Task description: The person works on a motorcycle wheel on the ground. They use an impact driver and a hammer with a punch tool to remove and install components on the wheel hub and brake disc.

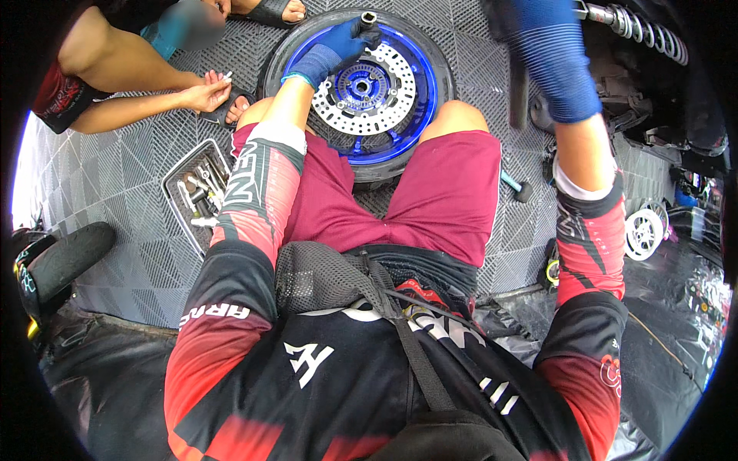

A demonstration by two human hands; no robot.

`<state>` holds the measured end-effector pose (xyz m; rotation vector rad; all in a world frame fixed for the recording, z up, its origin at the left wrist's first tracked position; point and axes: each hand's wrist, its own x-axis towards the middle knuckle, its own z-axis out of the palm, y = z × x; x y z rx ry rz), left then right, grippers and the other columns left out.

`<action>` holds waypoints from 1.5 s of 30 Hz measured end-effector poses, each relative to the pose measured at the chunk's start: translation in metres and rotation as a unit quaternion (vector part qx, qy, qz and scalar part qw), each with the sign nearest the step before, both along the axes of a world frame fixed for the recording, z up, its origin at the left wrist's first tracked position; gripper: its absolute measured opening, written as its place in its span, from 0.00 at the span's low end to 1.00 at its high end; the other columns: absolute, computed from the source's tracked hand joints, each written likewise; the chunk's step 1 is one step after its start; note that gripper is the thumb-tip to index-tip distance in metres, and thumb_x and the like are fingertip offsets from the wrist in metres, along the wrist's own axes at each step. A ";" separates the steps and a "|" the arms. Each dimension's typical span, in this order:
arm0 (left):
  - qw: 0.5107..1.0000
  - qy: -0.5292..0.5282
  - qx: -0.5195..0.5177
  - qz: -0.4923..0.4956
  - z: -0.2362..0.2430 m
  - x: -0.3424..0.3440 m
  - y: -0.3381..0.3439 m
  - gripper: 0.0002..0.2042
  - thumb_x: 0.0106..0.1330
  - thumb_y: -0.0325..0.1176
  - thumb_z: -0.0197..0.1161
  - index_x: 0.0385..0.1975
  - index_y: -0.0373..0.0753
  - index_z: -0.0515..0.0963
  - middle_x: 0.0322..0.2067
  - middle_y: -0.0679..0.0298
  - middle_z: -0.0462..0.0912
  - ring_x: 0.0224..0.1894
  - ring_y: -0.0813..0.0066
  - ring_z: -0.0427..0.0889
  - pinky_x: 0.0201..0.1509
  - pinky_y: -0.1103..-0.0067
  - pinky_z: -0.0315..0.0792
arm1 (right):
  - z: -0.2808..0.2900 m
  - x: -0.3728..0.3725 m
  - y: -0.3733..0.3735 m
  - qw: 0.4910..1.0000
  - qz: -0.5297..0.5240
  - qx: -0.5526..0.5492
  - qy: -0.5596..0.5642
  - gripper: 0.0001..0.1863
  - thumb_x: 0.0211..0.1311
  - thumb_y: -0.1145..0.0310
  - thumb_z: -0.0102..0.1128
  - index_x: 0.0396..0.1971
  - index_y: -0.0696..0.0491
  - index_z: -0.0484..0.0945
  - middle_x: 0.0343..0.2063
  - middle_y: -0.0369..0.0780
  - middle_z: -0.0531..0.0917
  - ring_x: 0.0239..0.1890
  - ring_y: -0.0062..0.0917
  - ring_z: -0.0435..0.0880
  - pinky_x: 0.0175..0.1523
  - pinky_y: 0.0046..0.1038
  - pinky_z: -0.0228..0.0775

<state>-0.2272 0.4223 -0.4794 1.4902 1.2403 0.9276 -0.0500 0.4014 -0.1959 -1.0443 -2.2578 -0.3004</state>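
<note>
My left hand [332,55], in a blue and dark glove, is closed round a dark metal socket [369,21] with a square hole facing up. It holds the socket over the far edge of a motorcycle wheel [419,92], which lies flat between my knees. The wheel has a blue rim, a black tyre and a drilled silver brake disc [403,94]. My right hand [538,38], in the same kind of glove, is raised at the upper edge, partly cut off. A dark bar [518,96] extends below its fingers; what it belongs to is hidden.
Another person's hand [209,94] pinches a small white item left of the wheel. A grey tray [171,183] of tools stands by my left leg. A mallet [523,190] lies right of my knee. A coil-spring shock absorber [638,27] and motorcycle parts are at far right.
</note>
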 end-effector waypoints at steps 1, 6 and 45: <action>1.000 0.022 0.005 0.009 0.001 0.001 0.002 0.12 0.73 0.39 0.56 0.46 0.37 0.78 0.40 0.66 0.85 0.41 0.80 0.79 0.49 0.79 0.72 | 0.011 -0.003 -0.007 0.983 0.041 0.009 0.179 0.18 0.73 0.58 0.48 0.38 0.59 0.78 0.20 0.48 0.77 0.21 0.41 0.74 0.32 0.37 0.68; 0.998 0.059 -0.018 0.016 0.002 0.038 0.021 0.16 0.71 0.43 0.57 0.50 0.40 0.78 0.41 0.61 0.85 0.44 0.74 0.80 0.54 0.75 0.72 | -0.137 0.050 0.008 0.950 0.011 -0.310 -0.023 0.21 0.72 0.53 0.46 0.48 0.55 0.76 0.37 0.55 0.83 0.37 0.51 0.84 0.46 0.46 0.76; 0.997 0.054 0.051 -0.002 0.017 0.027 0.008 0.16 0.73 0.40 0.55 0.45 0.32 0.79 0.39 0.61 0.85 0.41 0.75 0.82 0.47 0.76 0.74 | -0.122 0.044 0.027 0.958 0.040 -0.271 -0.081 0.19 0.71 0.54 0.47 0.50 0.52 0.76 0.38 0.55 0.83 0.38 0.51 0.84 0.47 0.44 0.77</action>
